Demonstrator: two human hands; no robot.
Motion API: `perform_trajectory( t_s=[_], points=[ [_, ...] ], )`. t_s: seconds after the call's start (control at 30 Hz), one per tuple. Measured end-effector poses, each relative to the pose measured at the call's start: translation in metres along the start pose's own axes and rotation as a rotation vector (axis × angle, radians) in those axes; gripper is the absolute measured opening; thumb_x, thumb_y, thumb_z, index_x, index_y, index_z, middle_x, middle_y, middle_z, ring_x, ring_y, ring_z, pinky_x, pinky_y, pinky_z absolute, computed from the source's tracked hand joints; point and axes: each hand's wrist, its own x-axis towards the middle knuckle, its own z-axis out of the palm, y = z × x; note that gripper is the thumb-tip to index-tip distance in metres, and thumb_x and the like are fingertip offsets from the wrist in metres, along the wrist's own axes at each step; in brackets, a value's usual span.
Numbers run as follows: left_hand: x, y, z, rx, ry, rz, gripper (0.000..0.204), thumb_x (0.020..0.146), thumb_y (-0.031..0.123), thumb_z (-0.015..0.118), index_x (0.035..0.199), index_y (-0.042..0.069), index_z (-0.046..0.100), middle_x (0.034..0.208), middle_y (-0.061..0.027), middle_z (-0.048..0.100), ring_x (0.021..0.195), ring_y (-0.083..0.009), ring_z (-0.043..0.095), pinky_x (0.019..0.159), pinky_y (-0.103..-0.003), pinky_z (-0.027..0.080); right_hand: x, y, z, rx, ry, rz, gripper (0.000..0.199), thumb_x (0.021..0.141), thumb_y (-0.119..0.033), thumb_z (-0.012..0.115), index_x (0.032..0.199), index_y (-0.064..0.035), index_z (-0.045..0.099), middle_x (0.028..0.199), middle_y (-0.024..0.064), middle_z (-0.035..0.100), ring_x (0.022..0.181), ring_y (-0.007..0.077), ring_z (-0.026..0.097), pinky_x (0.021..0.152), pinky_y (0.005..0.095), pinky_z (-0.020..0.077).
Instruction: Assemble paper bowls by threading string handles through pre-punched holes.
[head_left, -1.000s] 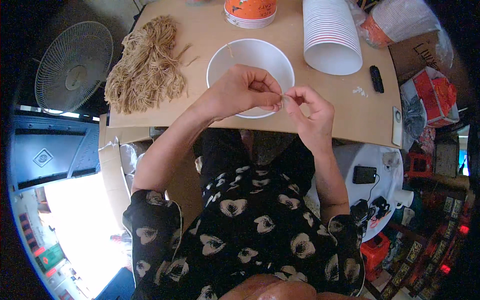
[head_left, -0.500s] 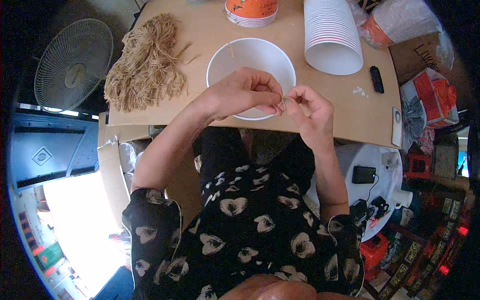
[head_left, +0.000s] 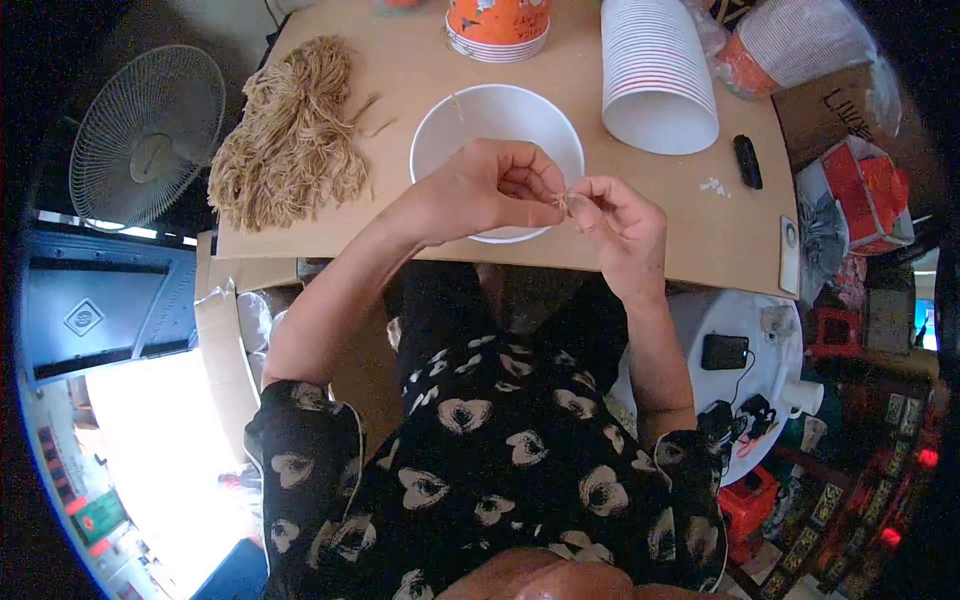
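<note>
Both our hands meet over the near rim of the white bowl (head_left: 470,130): our left hand (head_left: 480,190) and right hand (head_left: 620,215) pinch a short tan string (head_left: 566,203) between fingertips, so each is clamped on it. The string's visible bit runs roughly from 9 to 3 o'clock. The heap of tan strings (head_left: 290,140) lies at 10 o'clock, nearer our left hand. Our fingers hide most of the pinched string.

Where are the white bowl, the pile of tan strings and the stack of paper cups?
white bowl (head_left: 470,125): head view, bare inner wall.
pile of tan strings (head_left: 290,140): head view, middle.
stack of paper cups (head_left: 652,70): head view, ribbed side.
</note>
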Motion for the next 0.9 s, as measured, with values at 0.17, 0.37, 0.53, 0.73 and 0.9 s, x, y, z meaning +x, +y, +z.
perform_trajectory(
  t_s=[0.17,0.37,0.53,0.73,0.9],
  points=[
    [-0.001,0.006,0.009,0.044,0.066,0.128,0.022,0.085,0.0,0.072,0.104,-0.002,0.062,0.091,-0.0047,0.069,0.085,-0.0085,0.065,0.077,-0.022,0.053,0.004,0.0,-0.013,0.003,-0.032,-0.042,0.015,0.093,-0.012,0.066,0.096,0.0021,0.066,0.087,0.0016,0.068,0.079,0.0081,0.061,0.074,0.0241,0.0491],
    [-0.009,0.016,0.015,0.276,0.237,0.091,0.026,0.088,0.001,0.07,0.111,0.001,0.059,0.095,-0.0039,0.068,0.088,-0.0093,0.065,0.076,-0.025,0.054,0.004,-0.005,-0.015,0.084,-0.053,-0.014,0.014,0.095,-0.011,0.063,0.101,0.0022,0.064,0.088,0.0026,0.068,0.078,0.0076,0.06,0.072,0.0233,0.049],
    [-0.009,0.002,0.02,0.332,0.29,0.217,0.022,0.088,0.002,0.069,0.108,0.001,0.06,0.092,-0.0028,0.067,0.087,-0.0098,0.065,0.071,-0.025,0.054,0.007,0.002,-0.013,0.047,-0.006,-0.055,0.014,0.097,-0.009,0.06,0.103,0.0029,0.063,0.09,0.0051,0.068,0.077,0.0085,0.061,0.071,0.0231,0.0501],
    [-0.01,0.006,0.031,0.075,0.255,0.106,0.024,0.088,0.005,0.072,0.11,0.002,0.062,0.09,-0.0019,0.065,0.089,-0.0095,0.064,0.071,-0.024,0.054,0.007,-0.003,-0.01,0.203,0.079,-0.057,0.01,0.096,-0.006,0.061,0.101,0.0022,0.063,0.089,0.0055,0.068,0.075,0.0085,0.06,0.07,0.0225,0.0503],
    [-0.008,0.004,0.032,0.327,0.239,0.163,0.02,0.089,0.012,0.072,0.108,0.004,0.067,0.087,0.0,0.067,0.081,-0.0064,0.061,0.065,-0.023,0.05,0.006,-0.009,-0.006,0.214,0.075,-0.079,0.009,0.095,-0.006,0.063,0.099,0.0027,0.063,0.088,0.0045,0.067,0.078,0.0087,0.061,0.073,0.0231,0.0512]
  ],
)
